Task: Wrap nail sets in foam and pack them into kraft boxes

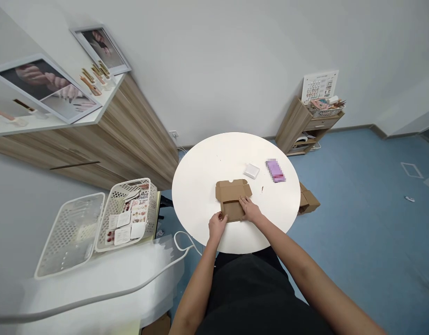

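A small brown cardboard box (233, 211) lies on the round white table (196, 186) with its lid folded back. Its lid panel (232, 190) and side flaps point away from me. My left hand (217, 226) is closed on the near left corner of the box, thumb and fingers at its wall. At the right wall, my right hand (249, 209) grips the box, its fingers reaching over the edge; some fingertips are hidden. Just beyond the box lies a clear-and-white flat packet (251, 170). Further right is a purple packet (275, 170), blurred by pixelation.
White perforated baskets (153, 209) with cards stand to my left beside a pale cable (148, 272). A wooden cabinet (137, 121) rises at the back left. Another cardboard box (308, 200) sits on the floor right of the table, and a small shelf unit (298, 123) stands by the wall.
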Available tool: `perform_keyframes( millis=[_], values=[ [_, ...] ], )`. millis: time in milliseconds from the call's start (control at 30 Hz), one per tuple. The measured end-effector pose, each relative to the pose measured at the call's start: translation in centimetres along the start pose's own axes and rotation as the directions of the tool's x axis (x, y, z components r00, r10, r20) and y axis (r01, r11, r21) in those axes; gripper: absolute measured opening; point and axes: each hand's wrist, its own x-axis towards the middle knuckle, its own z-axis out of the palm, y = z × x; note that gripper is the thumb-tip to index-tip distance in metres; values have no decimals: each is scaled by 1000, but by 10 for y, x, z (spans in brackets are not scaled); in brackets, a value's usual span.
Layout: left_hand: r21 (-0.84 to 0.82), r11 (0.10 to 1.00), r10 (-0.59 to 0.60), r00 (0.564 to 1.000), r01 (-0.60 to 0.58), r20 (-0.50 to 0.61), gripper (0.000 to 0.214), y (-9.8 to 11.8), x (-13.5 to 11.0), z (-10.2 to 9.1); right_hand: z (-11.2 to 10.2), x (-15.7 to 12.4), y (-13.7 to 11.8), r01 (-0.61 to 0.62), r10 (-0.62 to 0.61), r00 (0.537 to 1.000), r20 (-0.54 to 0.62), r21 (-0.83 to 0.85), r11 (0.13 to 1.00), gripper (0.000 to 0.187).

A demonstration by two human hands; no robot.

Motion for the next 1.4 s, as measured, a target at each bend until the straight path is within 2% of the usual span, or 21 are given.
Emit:
perform_keyframes(
  millis=[133, 267, 400, 600, 867, 933, 1000, 1067, 1100, 1167, 1233, 1333, 1400],
  values=[
    [137, 989, 52, 998, -55, 24, 27, 3, 6, -2, 1, 1, 1, 11, -11, 1000, -1, -12, 1000, 113],
    [308, 951, -8, 998, -12, 66, 17, 7, 25, -5, 3, 3, 3, 10, -10, 1000, 7, 1, 1000, 116],
    [440, 898, -64, 992, 8, 112, 22, 13, 44, -7, 2, 3, 2, 4, -4, 1000, 15, -13, 1000, 116],
    [503, 864, -65, 990, -7, 125, 12, 13, 57, -6, -1, 0, 0, 4, -4, 1000, 15, -24, 1000, 116],
    [525, 848, 20, 995, -68, 95, 19, 6, 46, 5, 4, 3, 4, 14, -14, 1000, 2, -13, 1000, 119],
    [493, 865, 70, 996, -92, 63, 21, 1, 41, 7, 6, 4, 5, 16, -16, 1000, 0, -3, 1000, 120],
    [430, 889, 184, 983, -156, -24, 23, -3, 33, 9, 7, 7, 7, 24, -24, 1000, -7, 4, 1000, 121],
    [384, 882, 342, 932, -273, -123, 34, -5, 25, 12, 7, 9, 8, 42, -42, 999, -19, 3, 999, 120],
    [385, 854, 427, 894, -350, -134, 42, -5, 21, 15, 7, 10, 9, 53, -53, 998, -23, 0, 999, 120],
    [412, 767, 563, 824, -492, -64, 61, -4, 16, 21, 7, 10, 10, 81, -82, 996, -30, -11, 997, 117],
    [434, 703, 608, 793, -563, 42, 75, -2, 14, 28, 5, 9, 10, 116, -118, 992, -40, -33, 993, 115],
    [425, 722, 559, 822, -546, 107, 86, -4, 19, 37, 0, 7, 11, 182, -186, 980, -68, -65, 981, 110],
    [395, 745, 537, 835, -537, 122, 92, -7, 24, 40, -9, 10, 16, 228, -232, 967, -105, -43, 973, 94]
  ],
)
